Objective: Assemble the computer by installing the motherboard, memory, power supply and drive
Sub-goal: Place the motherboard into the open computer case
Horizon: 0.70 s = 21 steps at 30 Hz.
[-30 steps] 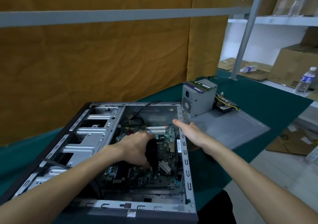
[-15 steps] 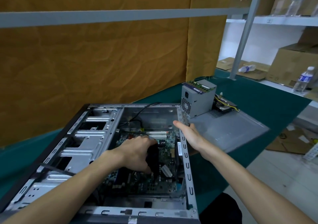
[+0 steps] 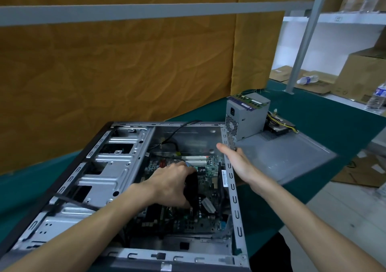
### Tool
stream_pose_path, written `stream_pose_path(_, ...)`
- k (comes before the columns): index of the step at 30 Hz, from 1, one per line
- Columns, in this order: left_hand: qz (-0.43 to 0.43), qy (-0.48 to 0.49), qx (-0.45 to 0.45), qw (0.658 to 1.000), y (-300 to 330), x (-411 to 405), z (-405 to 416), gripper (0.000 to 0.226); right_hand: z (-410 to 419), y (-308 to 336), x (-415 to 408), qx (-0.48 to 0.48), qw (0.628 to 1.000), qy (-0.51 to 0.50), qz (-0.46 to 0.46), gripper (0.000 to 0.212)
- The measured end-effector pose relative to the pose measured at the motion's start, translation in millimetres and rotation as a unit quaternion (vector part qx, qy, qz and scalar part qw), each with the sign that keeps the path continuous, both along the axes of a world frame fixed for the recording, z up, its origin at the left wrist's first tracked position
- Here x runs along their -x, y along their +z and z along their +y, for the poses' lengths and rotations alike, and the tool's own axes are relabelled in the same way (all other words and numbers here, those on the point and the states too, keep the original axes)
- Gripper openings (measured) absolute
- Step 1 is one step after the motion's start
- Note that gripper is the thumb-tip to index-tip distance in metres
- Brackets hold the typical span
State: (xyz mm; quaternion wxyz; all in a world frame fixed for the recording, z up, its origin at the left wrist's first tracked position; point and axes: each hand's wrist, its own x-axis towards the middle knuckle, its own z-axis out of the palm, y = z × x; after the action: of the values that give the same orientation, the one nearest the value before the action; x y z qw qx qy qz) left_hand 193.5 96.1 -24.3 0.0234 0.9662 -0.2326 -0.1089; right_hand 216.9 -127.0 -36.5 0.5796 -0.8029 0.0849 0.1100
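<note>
The open computer case [image 3: 232, 190] lies on its side on the green table. The green motherboard [image 3: 208, 167] sits inside it, near the rear wall. My left hand [image 3: 171, 185] reaches into the case and grips a black part [image 3: 191, 185] standing on the motherboard. My right hand [image 3: 238, 164] holds the case's rear wall, thumb on top and fingers outside. The grey power supply [image 3: 249, 118] stands beyond the case with memory sticks [image 3: 248, 101] lying on top. A drive [image 3: 281, 129] with coloured wires lies behind it.
The grey side panel [image 3: 296, 154] lies flat to the right of the case, under the power supply. Metal drive bays [image 3: 117, 161] fill the case's left half. A brown curtain hangs behind. Shelves at the right hold cardboard boxes and water bottles [image 3: 376, 96].
Both hands keep their holds on the black part and the rear wall. The view has shifted only slightly.
</note>
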Motion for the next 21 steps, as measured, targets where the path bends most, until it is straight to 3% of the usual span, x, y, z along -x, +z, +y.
stream_pose_path(2,0.011,0.003,0.003,1.0,-1.1,-2.2,3.5,0.104,0.3,8.2,1.6,0.097,0.995,-0.007,-0.029,0.09)
stream_pose_path(4,0.01,-0.003,0.008,1.0,-3.3,-3.0,4.8,0.108,1.8,21.0,-0.9,0.254,0.952,-0.032,-0.166,0.079)
stream_pose_path(6,0.007,-0.005,0.007,1.0,-4.5,-3.1,4.1,0.108,15.2,36.9,-13.5,0.314,0.893,-0.004,-0.323,0.047)
stream_pose_path(7,0.004,-0.005,0.007,1.0,-4.9,-2.8,4.2,0.106,27.1,44.9,-22.0,0.307,0.889,0.044,-0.338,0.03)
stream_pose_path(10,-0.005,-0.014,0.015,1.0,-6.0,-3.5,6.3,0.1,77.4,52.0,-52.3,0.318,0.905,0.232,-0.162,0.018)
stream_pose_path(13,-0.007,-0.023,0.026,0.999,-5.7,-3.0,8.5,0.092,114.0,43.0,-76.4,0.362,0.876,0.315,-0.036,0.02)
stream_pose_path(17,-0.011,-0.028,0.025,0.999,-4.8,-3.7,8.6,0.087,128.4,30.4,-97.0,0.368,0.869,0.33,-0.027,0.054)
stream_pose_path(18,-0.012,-0.029,0.025,0.999,-4.3,-4.1,8.2,0.085,128.3,28.7,-101.3,0.363,0.871,0.33,-0.034,0.052)
stream_pose_path(21,-0.017,-0.031,0.027,0.999,-3.0,-3.2,7.3,0.084,126.9,24.6,-110.6,0.343,0.881,0.318,-0.068,0.015)
